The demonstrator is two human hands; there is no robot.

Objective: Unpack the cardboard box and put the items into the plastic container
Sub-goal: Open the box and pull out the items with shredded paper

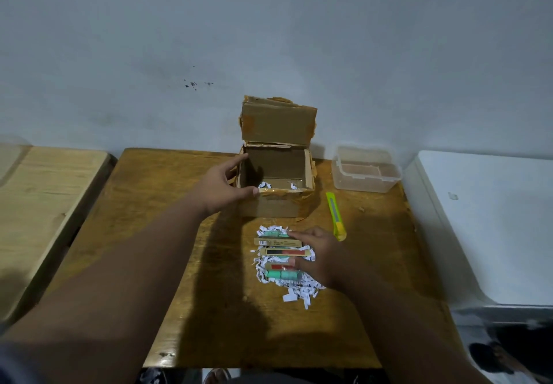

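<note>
No text can be read; a barcode is seen on one slim carton [276, 242], its print illegible.

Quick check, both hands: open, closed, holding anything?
Left hand: open, fingers spread against the cardboard box at its left wall, thumb at the front rim.
Right hand: open, resting on the small packets in the shredded paper; nothing lifted.

I see a plain room at home: a wooden table [179, 234] against a bare painted wall [269, 24].
</note>
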